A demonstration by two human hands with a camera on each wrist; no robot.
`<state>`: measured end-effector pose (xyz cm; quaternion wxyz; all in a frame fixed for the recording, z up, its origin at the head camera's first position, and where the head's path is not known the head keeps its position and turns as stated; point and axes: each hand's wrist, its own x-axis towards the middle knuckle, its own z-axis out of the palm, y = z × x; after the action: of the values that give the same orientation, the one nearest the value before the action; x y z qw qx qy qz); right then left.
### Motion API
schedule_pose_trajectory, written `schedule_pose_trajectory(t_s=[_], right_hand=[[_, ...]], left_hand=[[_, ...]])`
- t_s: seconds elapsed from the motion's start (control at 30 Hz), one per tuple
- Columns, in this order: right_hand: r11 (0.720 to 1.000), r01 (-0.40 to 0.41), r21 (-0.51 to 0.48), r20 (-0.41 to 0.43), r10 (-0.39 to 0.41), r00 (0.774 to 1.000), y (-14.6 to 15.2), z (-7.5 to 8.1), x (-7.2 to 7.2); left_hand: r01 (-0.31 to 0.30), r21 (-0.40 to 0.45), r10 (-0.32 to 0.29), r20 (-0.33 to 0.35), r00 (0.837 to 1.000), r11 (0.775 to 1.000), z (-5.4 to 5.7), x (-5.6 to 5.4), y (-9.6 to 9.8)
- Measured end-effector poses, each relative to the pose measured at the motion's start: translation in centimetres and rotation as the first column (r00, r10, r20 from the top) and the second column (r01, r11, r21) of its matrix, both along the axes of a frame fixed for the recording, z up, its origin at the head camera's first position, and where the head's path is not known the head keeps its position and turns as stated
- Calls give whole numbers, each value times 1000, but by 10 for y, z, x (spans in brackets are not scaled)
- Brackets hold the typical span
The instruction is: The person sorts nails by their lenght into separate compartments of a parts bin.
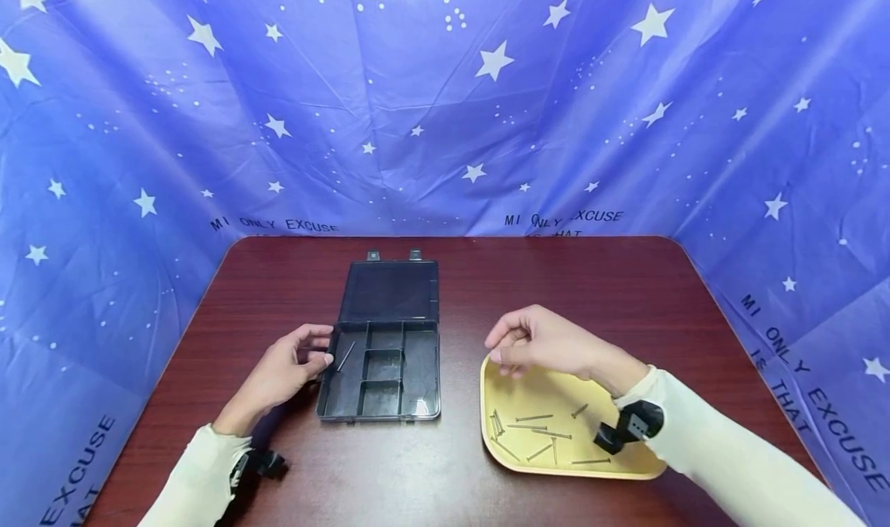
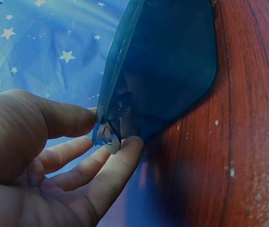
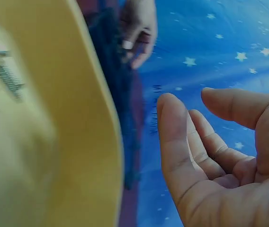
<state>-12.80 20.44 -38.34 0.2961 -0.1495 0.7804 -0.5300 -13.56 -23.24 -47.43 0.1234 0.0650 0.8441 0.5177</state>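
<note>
A dark clear plastic compartment box (image 1: 382, 419) lies with its lid (image 1: 391, 291) folded back. One screw (image 1: 346, 356) lies slanted in its left compartment. My left hand (image 1: 288, 365) holds the box's left side, and in the left wrist view the thumb and fingers (image 2: 113, 182) are around its edge. Over the far left rim of a yellow tray (image 1: 487, 415) is my right hand (image 1: 542, 341), with nothing in it. The right wrist view shows its thumb (image 3: 234, 105) apart from the bent fingers (image 3: 174, 137). Several screws (image 1: 531, 428) lie scattered in the tray's near part.
Both stand on a dark red wooden table (image 1: 591, 280), the box left of centre and the tray to the right. A bare strip of tabletop (image 1: 459, 434) separates them. A blue cloth with white stars (image 1: 417, 86) hangs behind the table and along its sides.
</note>
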Motion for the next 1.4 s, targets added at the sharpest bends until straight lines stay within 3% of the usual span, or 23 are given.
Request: schedule_pose_trajectory(t_s=[0.3, 0.57, 0.7, 0.9, 1.4], right_hand=[[991, -80, 108, 39, 76, 996, 28, -14, 20], [968, -122, 219, 53, 113, 992, 36, -35, 28], [943, -149, 296, -26, 164, 986, 36, -42, 30], [897, -149, 416, -156, 232, 960, 39, -49, 31], [864, -132, 486, -282, 298, 912, 42, -64, 28]], left_hand=[[0, -18, -1, -14, 1000, 1000, 1, 0, -1], [-1, -38, 0, -21, 1000, 999, -2, 0, -1], [-4, -31, 3, -22, 1000, 1000, -3, 0, -1], [-3, -20, 2, -12, 1000, 1000, -1, 0, 0], [-1, 1, 1, -11, 1000, 1000, 0, 2, 1]])
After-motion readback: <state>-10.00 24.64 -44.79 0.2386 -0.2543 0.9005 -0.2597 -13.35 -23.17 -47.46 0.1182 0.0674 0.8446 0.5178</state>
